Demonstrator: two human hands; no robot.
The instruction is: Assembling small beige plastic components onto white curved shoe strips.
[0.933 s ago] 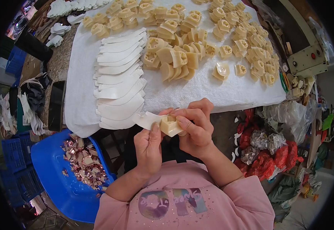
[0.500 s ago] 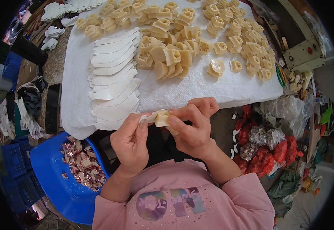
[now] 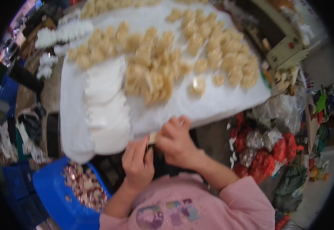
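Your left hand (image 3: 138,160) pinches a white strip (image 3: 148,142) | your right hand (image 3: 177,145) grips a beige block (image 3: 153,138) | looks unfinished | white stack (image 3: 107,115) seemingly left

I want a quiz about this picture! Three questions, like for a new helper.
1. True or false: the blue bin stands on top of the white cloth.

2. What lies in the blue bin?
A) red bags
B) shiny pinkish scraps
C) black gloves

3. Fill in the colour: the small piece between the left hand and the right hand is ____.

Key:
1. False; it stands off the cloth, at the person's left.
2. B
3. Cream, though the picture is blurred there.
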